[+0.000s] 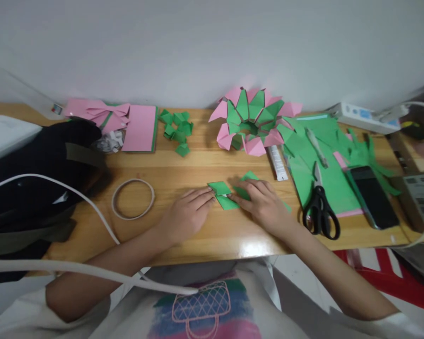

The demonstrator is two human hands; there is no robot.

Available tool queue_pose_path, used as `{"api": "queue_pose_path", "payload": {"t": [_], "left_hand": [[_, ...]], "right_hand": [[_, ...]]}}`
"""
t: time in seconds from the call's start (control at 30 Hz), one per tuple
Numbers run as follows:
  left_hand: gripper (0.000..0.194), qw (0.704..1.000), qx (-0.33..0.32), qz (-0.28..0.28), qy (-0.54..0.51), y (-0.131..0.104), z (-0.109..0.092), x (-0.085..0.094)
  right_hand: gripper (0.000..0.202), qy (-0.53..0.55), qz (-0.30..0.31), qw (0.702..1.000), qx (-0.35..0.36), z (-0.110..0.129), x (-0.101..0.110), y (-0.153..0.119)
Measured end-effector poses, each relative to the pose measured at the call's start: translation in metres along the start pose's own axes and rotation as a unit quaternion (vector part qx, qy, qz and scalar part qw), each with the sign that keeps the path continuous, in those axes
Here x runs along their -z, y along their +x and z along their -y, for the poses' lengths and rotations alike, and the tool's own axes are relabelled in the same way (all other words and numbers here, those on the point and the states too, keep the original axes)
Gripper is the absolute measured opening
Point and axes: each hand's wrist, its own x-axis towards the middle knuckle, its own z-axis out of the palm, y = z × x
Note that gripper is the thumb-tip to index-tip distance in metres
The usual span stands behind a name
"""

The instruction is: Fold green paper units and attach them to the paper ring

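A piece of folded green paper [218,188] lies on the wooden table in front of me, with a pale gap in its middle. My left hand [190,213] pinches its left corner, fingers pressed together. From the other side, my right hand [265,203] holds the right part with bent fingers. More green paper [249,178] shows behind and beneath the right hand; whether it is the same sheet I cannot tell. Beyond the hands stands a flower-like ring of pink and green folded paper [257,104]. Several small green folded pieces [179,135] are piled to its left.
A tape roll [133,199] lies left, near a black bag [45,174] and pink paper sheets [140,128]. On the right are a white tube [277,162], green sheets [304,174], black scissors [320,209], a phone [372,197] and a power strip [365,117]. A white cable [92,269] crosses my left arm.
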Motion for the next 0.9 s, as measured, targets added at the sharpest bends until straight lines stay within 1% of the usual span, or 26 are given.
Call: {"api": "queue_pose_path", "payload": {"t": [0.1, 0.17, 0.27, 0.37, 0.47, 0.6, 0.77, 0.9], "left_hand": [[0.030, 1.000, -0.005, -0.010, -0.002, 0.001, 0.000, -0.001], [0.029, 1.000, -0.004, -0.018, -0.003, 0.000, 0.000, -0.001], [0.030, 0.999, -0.001, -0.035, -0.006, -0.001, 0.000, 0.000], [0.030, 0.998, 0.009, -0.066, -0.012, -0.001, -0.001, 0.004], [0.026, 0.996, 0.012, -0.087, -0.021, 0.001, -0.002, 0.009], [0.025, 0.995, 0.013, -0.097, -0.026, 0.004, 0.000, 0.013], [0.027, 0.993, 0.048, -0.101, -0.028, 0.007, 0.006, 0.015], [0.027, 0.989, 0.097, -0.104, -0.047, 0.011, 0.012, 0.021]], "right_hand": [[0.028, 0.054, -0.021, 0.997, -0.054, 0.004, 0.001, 0.001], [0.031, 0.060, -0.047, 0.992, -0.101, 0.008, 0.001, 0.000], [0.029, 0.034, -0.087, 0.977, -0.191, 0.011, 0.002, -0.009], [0.027, -0.017, -0.107, 0.949, -0.295, 0.013, 0.003, -0.021], [0.038, -0.040, -0.086, 0.925, -0.367, 0.013, 0.002, -0.030], [0.042, -0.019, -0.041, 0.905, -0.423, 0.010, 0.001, -0.031], [0.036, 0.028, 0.021, 0.875, -0.483, -0.002, 0.004, -0.021], [0.029, 0.091, 0.060, 0.858, -0.502, -0.009, 0.009, -0.015]]}}
